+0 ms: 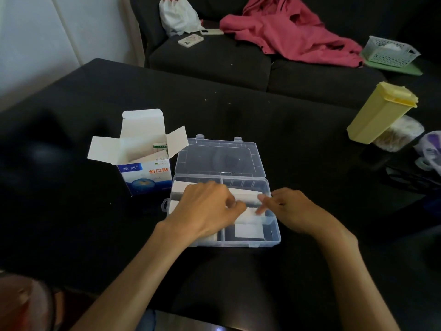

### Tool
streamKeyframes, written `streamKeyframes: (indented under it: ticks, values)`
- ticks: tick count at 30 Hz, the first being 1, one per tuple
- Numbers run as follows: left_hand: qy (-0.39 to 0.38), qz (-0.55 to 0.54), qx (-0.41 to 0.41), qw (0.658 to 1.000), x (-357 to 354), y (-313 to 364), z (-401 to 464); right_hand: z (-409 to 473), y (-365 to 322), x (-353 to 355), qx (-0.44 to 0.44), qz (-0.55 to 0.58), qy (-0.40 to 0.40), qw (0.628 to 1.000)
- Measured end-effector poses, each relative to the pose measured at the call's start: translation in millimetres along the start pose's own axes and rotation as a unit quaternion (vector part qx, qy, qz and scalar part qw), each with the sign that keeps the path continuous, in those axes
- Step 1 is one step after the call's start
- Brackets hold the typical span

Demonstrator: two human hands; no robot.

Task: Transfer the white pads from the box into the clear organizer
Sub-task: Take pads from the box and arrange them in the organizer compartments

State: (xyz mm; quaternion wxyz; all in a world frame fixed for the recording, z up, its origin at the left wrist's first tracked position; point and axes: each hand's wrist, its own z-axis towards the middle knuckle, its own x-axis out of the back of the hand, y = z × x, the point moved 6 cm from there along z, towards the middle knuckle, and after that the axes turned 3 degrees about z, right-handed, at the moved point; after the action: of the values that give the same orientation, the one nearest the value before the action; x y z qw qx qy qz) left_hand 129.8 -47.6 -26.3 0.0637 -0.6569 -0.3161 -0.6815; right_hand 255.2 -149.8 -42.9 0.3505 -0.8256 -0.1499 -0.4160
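White pads (245,198) lie in the organizer (274,231) on the black counter (298,144). Left hand (207,209) and right hand (293,211) both pinch them, fingers curled. Box (145,173) stands open just left.

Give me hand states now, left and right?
Left hand: fingers curled, pinching the white pads over the clear organizer.
Right hand: fingertips on the same pads at their right end; grip itself cannot be told.

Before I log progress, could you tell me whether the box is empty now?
No, the open box still shows a few packets standing inside it.
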Motion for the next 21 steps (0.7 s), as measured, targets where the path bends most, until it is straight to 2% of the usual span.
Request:
streamKeyframes:
  ticks: [2, 4, 7, 9, 13, 17, 21]
  values:
    - [0.074, -0.036, 0.026, 0.996, 18, -5, 0, 0, -9, 16, 0.044, 0.015, 0.064, 0.997]
    - [0.123, -0.026, 0.047, 0.991, 29, -15, 1, 6, -22, 25, 0.089, -0.036, 0.101, 0.99]
    - [0.104, 0.015, 0.067, 0.992, 22, -29, 2, 20, -40, 11, 0.106, -0.146, 0.061, 0.982]
    - [0.091, 0.022, 0.067, 0.993, 19, -34, 4, 30, -52, 1, 0.111, -0.171, 0.057, 0.977]
    - [0.083, 0.014, 0.056, 0.995, 17, -38, 6, 40, -54, -7, 0.096, -0.163, 0.066, 0.98]
    - [0.091, 0.013, 0.057, 0.994, 17, -39, 7, 40, -54, -11, 0.091, -0.14, 0.038, 0.985]
    - [0.115, 0.041, 0.001, 0.993, 18, -22, 8, 35, -51, -4, 0.104, -0.111, 0.034, 0.988]
